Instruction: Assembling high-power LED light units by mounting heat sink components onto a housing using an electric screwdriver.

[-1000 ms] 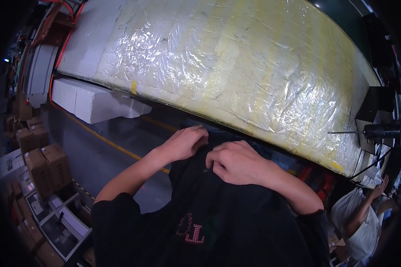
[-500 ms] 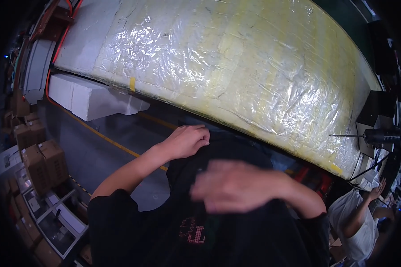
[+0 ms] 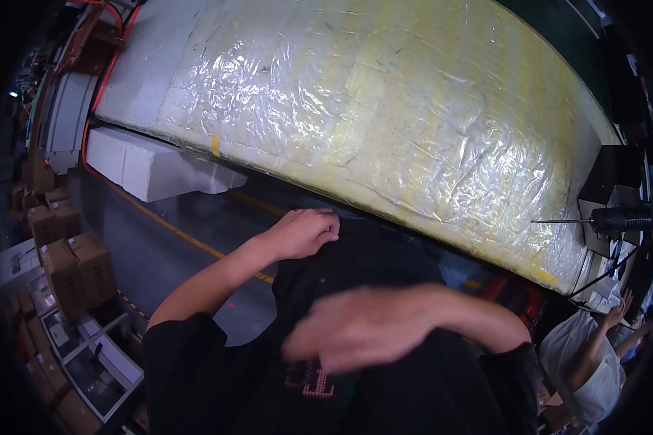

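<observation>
My black shirt [image 3: 406, 399] is on me, before the film-covered table [image 3: 384, 109], its long axis running from the lower edge, where it's cut off, towards the table. My left hand [image 3: 308, 233] curls at its far end; whether it grips cloth I can't tell. My right hand [image 3: 366, 326], blurred, partly hides the pink print [image 3: 315, 382], its grip unclear

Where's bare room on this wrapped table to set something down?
The middle of the wrapped table, between the red cord at left and black tool at right, looks bare. Its right end is crowded by that tool and a black box.
</observation>
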`<state>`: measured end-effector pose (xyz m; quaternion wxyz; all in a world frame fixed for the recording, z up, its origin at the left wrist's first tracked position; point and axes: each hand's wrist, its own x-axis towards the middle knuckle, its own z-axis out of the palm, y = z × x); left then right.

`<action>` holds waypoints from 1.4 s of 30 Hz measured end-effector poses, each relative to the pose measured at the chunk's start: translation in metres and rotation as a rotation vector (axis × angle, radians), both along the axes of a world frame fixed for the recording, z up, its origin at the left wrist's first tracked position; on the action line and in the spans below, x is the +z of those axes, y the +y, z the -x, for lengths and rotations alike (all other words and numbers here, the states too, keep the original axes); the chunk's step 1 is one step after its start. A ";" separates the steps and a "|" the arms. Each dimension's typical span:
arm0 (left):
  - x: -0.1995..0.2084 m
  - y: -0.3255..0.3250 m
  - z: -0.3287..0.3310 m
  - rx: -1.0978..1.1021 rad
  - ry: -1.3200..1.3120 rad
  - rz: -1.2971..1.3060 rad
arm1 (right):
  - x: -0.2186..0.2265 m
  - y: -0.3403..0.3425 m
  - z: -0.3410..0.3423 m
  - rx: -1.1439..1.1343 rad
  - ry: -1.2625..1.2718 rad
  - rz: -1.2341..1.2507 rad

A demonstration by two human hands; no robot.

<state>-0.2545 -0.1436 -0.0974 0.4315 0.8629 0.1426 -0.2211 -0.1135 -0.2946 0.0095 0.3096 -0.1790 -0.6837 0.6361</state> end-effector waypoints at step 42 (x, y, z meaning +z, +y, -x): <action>0.071 0.026 0.001 -0.087 -0.038 -0.117 | -0.055 -0.030 -0.037 -0.527 -0.905 0.357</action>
